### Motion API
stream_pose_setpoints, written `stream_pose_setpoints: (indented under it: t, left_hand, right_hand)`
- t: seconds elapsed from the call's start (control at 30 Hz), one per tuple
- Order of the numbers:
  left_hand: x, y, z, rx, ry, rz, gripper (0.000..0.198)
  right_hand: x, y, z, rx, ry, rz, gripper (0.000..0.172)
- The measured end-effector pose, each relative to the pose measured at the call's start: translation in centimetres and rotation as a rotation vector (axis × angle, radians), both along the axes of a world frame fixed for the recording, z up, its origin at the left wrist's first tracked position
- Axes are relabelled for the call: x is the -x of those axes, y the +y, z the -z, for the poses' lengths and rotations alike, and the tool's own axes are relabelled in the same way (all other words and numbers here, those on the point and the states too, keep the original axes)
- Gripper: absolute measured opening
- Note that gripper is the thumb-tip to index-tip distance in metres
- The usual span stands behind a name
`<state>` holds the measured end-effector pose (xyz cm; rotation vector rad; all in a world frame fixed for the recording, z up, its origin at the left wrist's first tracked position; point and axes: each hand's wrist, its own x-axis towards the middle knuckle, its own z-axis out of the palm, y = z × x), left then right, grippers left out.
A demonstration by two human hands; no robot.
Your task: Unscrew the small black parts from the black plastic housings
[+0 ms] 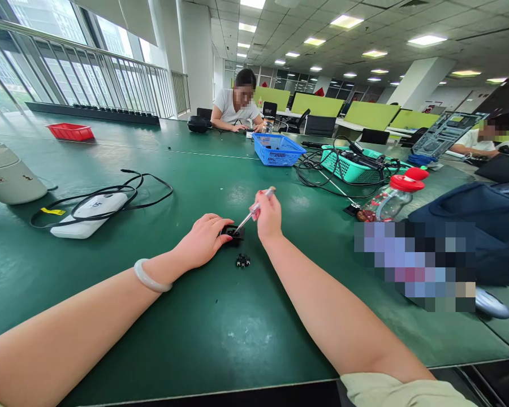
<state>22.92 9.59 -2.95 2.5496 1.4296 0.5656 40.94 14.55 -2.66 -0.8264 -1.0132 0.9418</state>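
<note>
My left hand [206, 237] is closed on the left side of a small black plastic part [236, 237], thumb and fingers pinching it against the green table. In my right hand [268, 216] is a slim screwdriver [249, 217] with a clear handle, held at a slant. Its tip points down and left into the black part; whether it touches a screw is too small to tell. Just in front of that part, nearer to me, a second small black piece [243, 260] with light metal bits lies on the table.
A white power bank [91, 215] with a black cable lies left, near a cream container [9, 174]. Farther back are a red tray [70, 132], a blue basket [279, 151] and a teal basket [343, 167] of cables. Right stand a red-lidded bottle [388, 200] and a dark bag [483, 232].
</note>
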Motion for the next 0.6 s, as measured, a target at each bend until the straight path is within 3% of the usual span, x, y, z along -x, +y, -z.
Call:
stream_pose_setpoints:
  t: [0.1,0.23,0.33,0.6]
  left_hand:
    - [0.0,-0.3,-0.5,-0.051,0.004,-0.134,0.051]
    - [0.4,-0.5,-0.7,-0.074,0.105,-0.281,0.053]
    - [0.7,-0.4,-0.3,-0.048,0.120,-0.301,0.052]
    - [1.2,0.5,-0.6,-0.091,-0.091,-0.325,0.060]
  right_hand:
    - [-1.6,1.6,0.3,0.178,0.313,0.124,0.033]
    - [-3.8,2.8,0.9,0.307,0.477,0.266,0.030]
    - [-4.3,3.1,1.3,0.306,0.504,0.271,0.030]
    - [-3.9,2.9,1.5,0.314,0.521,0.208,0.028]
